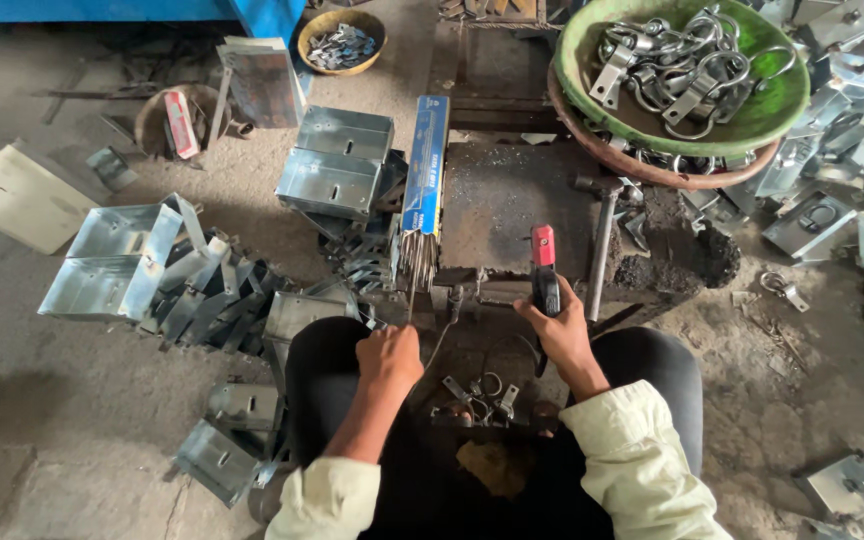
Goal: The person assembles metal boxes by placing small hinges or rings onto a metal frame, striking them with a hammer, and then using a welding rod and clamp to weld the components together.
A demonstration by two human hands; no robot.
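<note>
Over the scorched steel work plate (512, 205), the right hand (562, 330) gripped a red-and-black electrode holder (544, 268) while the left hand (389, 358) pinched a thin welding rod (414, 300) from the blue box (425, 165), which could have slipped.

Left hand (389, 357) being held curled in a loose fist, right hand (559, 330) being kept clenched, both forearms being extended forward between the knees.
</note>
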